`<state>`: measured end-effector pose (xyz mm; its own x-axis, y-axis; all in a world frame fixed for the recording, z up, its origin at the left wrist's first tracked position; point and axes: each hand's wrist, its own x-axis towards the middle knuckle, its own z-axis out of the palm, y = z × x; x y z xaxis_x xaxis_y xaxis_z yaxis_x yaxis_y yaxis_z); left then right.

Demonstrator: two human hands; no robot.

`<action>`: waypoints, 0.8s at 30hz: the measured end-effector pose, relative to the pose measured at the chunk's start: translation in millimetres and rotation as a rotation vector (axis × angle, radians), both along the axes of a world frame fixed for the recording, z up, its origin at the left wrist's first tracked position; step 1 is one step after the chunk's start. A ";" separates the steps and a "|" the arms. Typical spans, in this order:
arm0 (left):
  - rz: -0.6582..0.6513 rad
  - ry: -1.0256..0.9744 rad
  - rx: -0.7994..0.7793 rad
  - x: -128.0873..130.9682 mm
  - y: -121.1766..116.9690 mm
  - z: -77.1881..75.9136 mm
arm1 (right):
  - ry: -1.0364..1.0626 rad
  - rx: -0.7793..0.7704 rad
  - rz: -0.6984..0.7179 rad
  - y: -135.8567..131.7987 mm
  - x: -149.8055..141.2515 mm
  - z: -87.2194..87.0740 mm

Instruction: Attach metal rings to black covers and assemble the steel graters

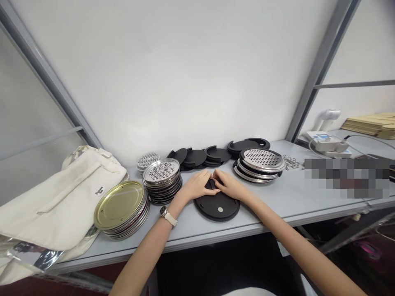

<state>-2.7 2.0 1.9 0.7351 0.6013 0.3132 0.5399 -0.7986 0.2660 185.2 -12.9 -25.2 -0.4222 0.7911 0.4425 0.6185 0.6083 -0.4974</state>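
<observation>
A round black disc [206, 209] lies flat near the table's front edge, with a pale round spot [220, 209] on its face. Both hands meet over its far half. Curled around a small black piece [212, 184] on the disc, my left hand [197, 186] has its thumb and fingers closed against it. My right hand [231, 186] pinches at the far end of the same piece, its fingertips close to the left ones. What lies between the right fingertips is too small to make out.
Left of the hands stand a stack of perforated metal discs [162, 170] and gold-topped round plates [120, 204], beside a cream bag [70, 193]. Behind are black notched discs [194, 157]. To the right are stacked perforated plates [262, 158], small metal pieces [291, 162] and a power adapter [328, 144].
</observation>
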 end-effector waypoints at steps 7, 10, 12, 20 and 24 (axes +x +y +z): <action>-0.004 -0.020 -0.019 0.4 0.9 -0.7 | 0.003 0.001 0.001 0.7 0.4 -1.6; -0.011 -0.022 -0.014 0.7 1.4 -1.2 | 0.001 0.000 -0.003 0.7 0.1 -1.5; -0.017 -0.024 -0.001 0.7 1.6 -1.7 | 0.002 -0.001 -0.002 0.7 -0.2 -1.3; -0.013 0.009 0.009 0.5 0.1 -0.5 | 0.016 -0.005 -0.004 0.8 -0.3 -1.1; -0.006 0.023 0.021 0.9 -0.8 0.5 | 0.013 -0.013 0.002 0.7 0.0 -0.9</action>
